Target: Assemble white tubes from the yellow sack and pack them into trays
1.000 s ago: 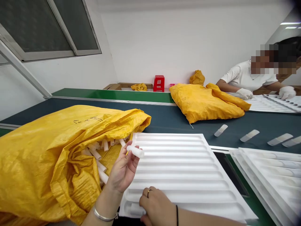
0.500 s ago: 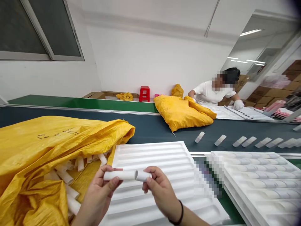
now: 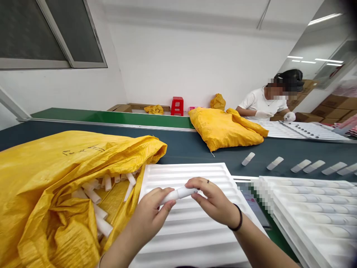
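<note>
Over the white ridged tray (image 3: pixel 178 238), my two hands hold a white plastic tube (image 3: pixel 185 192) between them. Its left end is wrapped by the fingers of my left hand (image 3: pixel 152 210). At the other end, the thumb and fingertips of my right hand (image 3: pixel 213 201) pinch it near the rim. A seam crosses the tube between the hands, where a short piece meets the longer part. To the left, a yellow woven sack (image 3: pixel 83 160) gapes with several loose white tubes (image 3: pixel 103 225) in its mouth.
Several joined tubes (image 3: pixel 275 163) lie on the dark conveyor belt (image 3: pixel 178 149). A filled tray stack (image 3: pixel 312 212) stands at right, with a partly blurred phone-like object (image 3: pixel 255 204) beside it. Across the belt are another yellow sack (image 3: pixel 225 128) and a gloved person (image 3: pixel 267 100).
The two tube parts, tilted apart at a visible opening before, are now in line and joined. My hands have moved right and slightly up in view; the camera view has shifted too.
</note>
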A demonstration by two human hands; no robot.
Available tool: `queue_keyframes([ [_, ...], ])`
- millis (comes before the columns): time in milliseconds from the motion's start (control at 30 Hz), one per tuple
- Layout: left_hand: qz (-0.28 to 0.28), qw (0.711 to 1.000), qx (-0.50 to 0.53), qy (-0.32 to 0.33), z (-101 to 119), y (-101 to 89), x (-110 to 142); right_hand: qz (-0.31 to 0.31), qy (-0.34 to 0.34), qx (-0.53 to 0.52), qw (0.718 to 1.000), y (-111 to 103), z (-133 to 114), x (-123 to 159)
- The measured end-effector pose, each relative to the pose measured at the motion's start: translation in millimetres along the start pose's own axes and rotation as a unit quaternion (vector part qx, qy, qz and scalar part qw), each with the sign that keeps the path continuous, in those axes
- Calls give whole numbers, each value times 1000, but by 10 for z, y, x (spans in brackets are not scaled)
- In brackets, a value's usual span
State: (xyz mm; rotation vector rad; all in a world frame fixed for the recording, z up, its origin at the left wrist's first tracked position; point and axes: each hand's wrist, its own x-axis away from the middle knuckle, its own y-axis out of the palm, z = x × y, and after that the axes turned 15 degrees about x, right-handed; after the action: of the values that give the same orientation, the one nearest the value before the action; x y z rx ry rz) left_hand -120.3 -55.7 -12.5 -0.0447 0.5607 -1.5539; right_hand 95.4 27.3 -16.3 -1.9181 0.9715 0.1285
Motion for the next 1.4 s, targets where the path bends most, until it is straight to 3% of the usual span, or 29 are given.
queue_keyframes([
  [267,28,986,-100,130,-34,11,46,-6,84,-26,996,25,35,31],
  [467,7,969,-164,187,-45,9,24,-37,156,-135,978,24,38,48],
  [600,-3,959,-174,223,-84,16,16,-70,196,-235,949,12,14,41],
  [800,-6,961,-143,237,-179,25,-15,-74,252,-293,919,31,-2,63],
  [867,-13,967,-121,223,-213,29,-40,-67,248,-251,933,29,4,96],
  [967,-45,987,-76,137,-248,33,-90,-26,164,-91,982,19,8,147],
  [1100,-113,991,-36,57,-247,33,-156,12,92,4,996,36,11,177],
  [1300,-103,985,-54,127,-228,59,-200,18,166,-67,984,110,95,186],
  [1400,-89,979,-80,164,-251,84,-192,-22,239,-183,953,156,134,199],
])
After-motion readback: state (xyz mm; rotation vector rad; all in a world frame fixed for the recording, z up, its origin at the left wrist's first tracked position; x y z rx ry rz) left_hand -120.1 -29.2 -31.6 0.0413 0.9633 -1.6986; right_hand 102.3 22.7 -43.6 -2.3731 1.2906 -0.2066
